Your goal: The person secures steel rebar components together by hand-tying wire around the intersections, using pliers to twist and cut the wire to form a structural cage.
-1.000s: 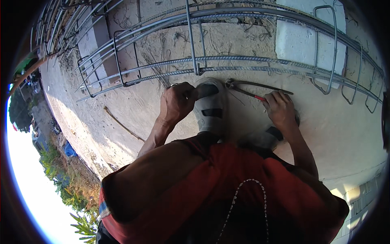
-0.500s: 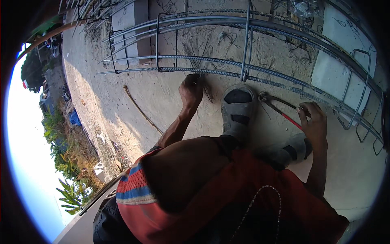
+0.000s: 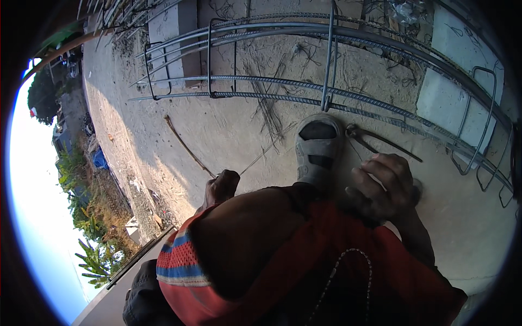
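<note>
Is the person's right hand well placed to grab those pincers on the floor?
Probably yes: the right hand is right by the pincers, and nothing seems to block the way. It hides part of one handle, though, so I can't tell whether it is touching them.

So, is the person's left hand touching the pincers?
Apart. The head view shows the left hand well to the left of the pincers, with bare floor and a sandal between them.

Head-worn fisheye, left of pair, facing down over hands (image 3: 222, 187) and floor (image 3: 457, 217) (straight edges bowing), close range.
</note>
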A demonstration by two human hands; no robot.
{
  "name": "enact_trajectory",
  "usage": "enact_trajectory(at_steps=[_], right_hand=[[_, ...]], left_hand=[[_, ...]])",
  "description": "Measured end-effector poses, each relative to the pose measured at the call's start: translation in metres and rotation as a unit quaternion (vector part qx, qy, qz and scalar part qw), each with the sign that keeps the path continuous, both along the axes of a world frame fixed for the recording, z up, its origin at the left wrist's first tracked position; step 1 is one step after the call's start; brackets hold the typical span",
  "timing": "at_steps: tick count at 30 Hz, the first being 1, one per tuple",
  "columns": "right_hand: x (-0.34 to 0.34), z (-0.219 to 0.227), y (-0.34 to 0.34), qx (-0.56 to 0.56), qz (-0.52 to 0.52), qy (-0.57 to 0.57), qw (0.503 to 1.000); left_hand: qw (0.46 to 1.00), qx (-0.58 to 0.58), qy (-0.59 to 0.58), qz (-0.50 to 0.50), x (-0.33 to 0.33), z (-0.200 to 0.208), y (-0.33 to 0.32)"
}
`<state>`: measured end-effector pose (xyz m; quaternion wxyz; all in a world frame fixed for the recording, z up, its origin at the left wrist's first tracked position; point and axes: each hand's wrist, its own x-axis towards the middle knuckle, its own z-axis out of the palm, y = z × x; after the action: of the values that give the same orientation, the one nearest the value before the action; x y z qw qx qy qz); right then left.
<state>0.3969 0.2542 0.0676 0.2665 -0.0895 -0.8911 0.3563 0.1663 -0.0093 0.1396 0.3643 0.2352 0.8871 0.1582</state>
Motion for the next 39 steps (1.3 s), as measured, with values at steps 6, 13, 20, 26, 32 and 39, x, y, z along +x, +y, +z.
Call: enact_trajectory(at_steps=[6,13,20,26,32,39], right_hand=[[-0.024,0.0,-0.024,0.059,0.106,-0.016,0.992],[0.01,0.004,-0.019,-0.121,0.125,-0.243,0.954],[0.019,-0.032,0.007,-0.125,-0.027,-0.148,0.981],[0.043,-0.036,0.023,-0.358,-0.002,-0.213,0.909],[0.046,-0.026,0.02,-0.641,-0.104,-0.153,0.745],[0.055,-0.02,0.035,-0.342,-0.161,-0.198,0.904]], left_hand=[[0.936,0.081,-0.325,-0.11,-0.009,0.01,0.074],[0.885,0.107,-0.105,-0.441,-0.006,-0.023,0.115],[0.883,0.127,-0.099,-0.44,-0.016,-0.042,0.13],[0.895,0.141,-0.142,-0.4,-0.017,-0.037,0.127],[0.892,0.145,-0.207,-0.374,0.005,-0.066,0.134],[0.797,-0.013,-0.53,-0.289,0.052,-0.096,0.163]])
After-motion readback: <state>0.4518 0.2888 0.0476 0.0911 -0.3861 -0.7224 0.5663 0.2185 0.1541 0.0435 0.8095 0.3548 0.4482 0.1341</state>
